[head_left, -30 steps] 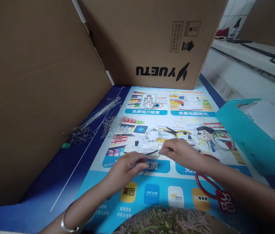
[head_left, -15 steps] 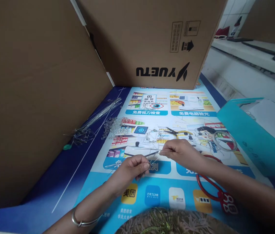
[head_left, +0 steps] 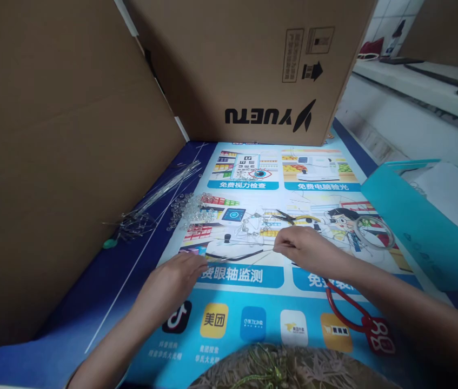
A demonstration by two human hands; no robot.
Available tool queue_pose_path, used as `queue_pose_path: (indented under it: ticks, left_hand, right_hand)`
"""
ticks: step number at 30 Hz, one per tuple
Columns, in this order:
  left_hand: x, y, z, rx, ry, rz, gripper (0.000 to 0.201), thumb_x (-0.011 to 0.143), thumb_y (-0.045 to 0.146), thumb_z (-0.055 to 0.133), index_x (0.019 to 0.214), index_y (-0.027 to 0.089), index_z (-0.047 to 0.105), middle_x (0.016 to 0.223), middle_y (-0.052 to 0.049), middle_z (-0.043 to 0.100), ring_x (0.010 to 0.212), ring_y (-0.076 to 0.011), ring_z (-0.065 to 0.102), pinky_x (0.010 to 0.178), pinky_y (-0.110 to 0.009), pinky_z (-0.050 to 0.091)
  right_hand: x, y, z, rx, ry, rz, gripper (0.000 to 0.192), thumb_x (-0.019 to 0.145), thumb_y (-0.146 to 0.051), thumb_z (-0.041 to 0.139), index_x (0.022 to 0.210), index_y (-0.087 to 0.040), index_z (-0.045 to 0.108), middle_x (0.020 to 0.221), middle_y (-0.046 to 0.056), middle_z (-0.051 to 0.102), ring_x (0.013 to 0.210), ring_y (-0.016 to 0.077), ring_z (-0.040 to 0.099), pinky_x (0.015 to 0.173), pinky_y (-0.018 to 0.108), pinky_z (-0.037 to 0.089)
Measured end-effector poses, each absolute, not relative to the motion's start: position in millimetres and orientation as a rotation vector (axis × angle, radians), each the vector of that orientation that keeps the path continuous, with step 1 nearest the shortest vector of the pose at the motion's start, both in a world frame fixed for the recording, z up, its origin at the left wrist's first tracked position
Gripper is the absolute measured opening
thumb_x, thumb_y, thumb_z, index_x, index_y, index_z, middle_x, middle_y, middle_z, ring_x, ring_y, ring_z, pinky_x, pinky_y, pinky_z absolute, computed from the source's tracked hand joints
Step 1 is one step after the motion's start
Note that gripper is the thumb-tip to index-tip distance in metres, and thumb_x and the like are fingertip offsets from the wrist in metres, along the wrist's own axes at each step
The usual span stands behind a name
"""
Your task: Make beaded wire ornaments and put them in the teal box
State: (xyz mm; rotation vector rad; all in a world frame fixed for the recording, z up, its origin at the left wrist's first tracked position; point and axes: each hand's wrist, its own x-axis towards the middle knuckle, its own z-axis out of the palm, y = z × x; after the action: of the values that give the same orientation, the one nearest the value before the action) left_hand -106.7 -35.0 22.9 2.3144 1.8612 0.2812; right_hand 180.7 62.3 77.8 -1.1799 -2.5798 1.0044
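My right hand (head_left: pixel 304 249) is closed in a pinch on a thin wire (head_left: pixel 268 249) over the printed mat. My left hand (head_left: pixel 174 278) is to its left, palm down, with the fingers together and the fingertips at the wire's left part. How they grip it is mostly hidden. Just beyond the hands lies a loose strand of wire with clear beads (head_left: pixel 254 222). Pliers with yellow handles (head_left: pixel 293 218) rest behind my right hand. A heap of clear beads (head_left: pixel 194 210) sits beyond my left hand.
A bundle of wires (head_left: pixel 164 189) and a green piece (head_left: pixel 110 244) lie at left, by the cardboard box (head_left: pixel 70 135). At right are a coil of wire (head_left: pixel 374 233), red-handled scissors (head_left: pixel 346 313), partly under my right forearm, and a turquoise box (head_left: pixel 415 232).
My left hand has moved away to the left and turned palm down, widening the space between the hands. My right hand has shifted slightly right, still pinching the wire.
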Motion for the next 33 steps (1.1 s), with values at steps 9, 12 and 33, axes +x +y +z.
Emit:
queue_pose_path:
  ticks: [9, 12, 33]
  left_hand:
    - [-122, -38, 17, 2.392, 1.960, 0.131, 0.036, 0.083, 0.035, 0.047, 0.113, 0.017, 0.053, 0.112, -0.011, 0.057, 0.106, -0.0272, 0.049, 0.090, -0.041, 0.040]
    - [-123, -37, 10, 2.395, 1.940, 0.111, 0.038, 0.083, 0.036, 0.047, 0.115, 0.017, 0.051, 0.115, -0.011, 0.055, 0.108, -0.0276, 0.048, 0.091, -0.042, 0.040]
    - [-120, -42, 27, 2.267, 1.927, -0.100, 0.019, 0.082, 0.021, 0.040, 0.074, 0.019, 0.057, 0.075, -0.006, 0.060, 0.073, -0.0192, 0.056, 0.064, -0.028, 0.040]
  right_hand:
    - [182, 66, 72, -1.224, -2.646, 1.024, 0.023, 0.085, -0.033, 0.043, 0.070, -0.019, 0.054, 0.072, 0.001, 0.059, 0.059, 0.0110, 0.047, 0.051, 0.023, 0.028]
    - [183, 67, 69, -1.218, -2.662, 1.009, 0.022, 0.084, -0.033, 0.045, 0.072, -0.019, 0.056, 0.073, 0.002, 0.060, 0.061, 0.0115, 0.049, 0.052, 0.024, 0.029]
    - [184, 66, 73, -1.176, -2.694, 0.987, 0.025, 0.084, -0.035, 0.042, 0.068, -0.019, 0.054, 0.071, 0.001, 0.059, 0.062, 0.0124, 0.050, 0.053, 0.024, 0.029]
